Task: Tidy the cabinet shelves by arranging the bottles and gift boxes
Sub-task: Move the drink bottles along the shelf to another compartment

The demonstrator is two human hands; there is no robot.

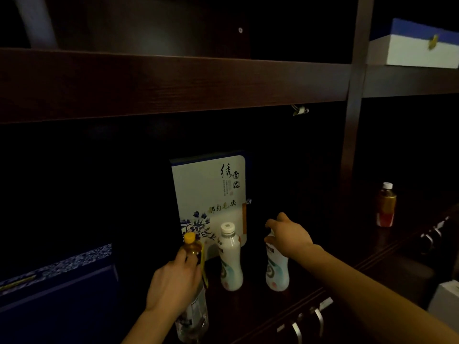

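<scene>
Left hand (173,281) grips the yellow-capped bottle (192,269); right hand (288,235) wraps a white bottle's (277,266) top. Another white bottle (231,256) stands between them. Upright gift box (211,192) behind.

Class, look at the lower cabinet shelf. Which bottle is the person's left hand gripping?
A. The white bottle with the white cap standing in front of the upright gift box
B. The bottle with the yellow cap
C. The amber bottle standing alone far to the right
B: the left hand wraps around the yellow-capped bottle, while the right hand is on a white bottle.
</scene>
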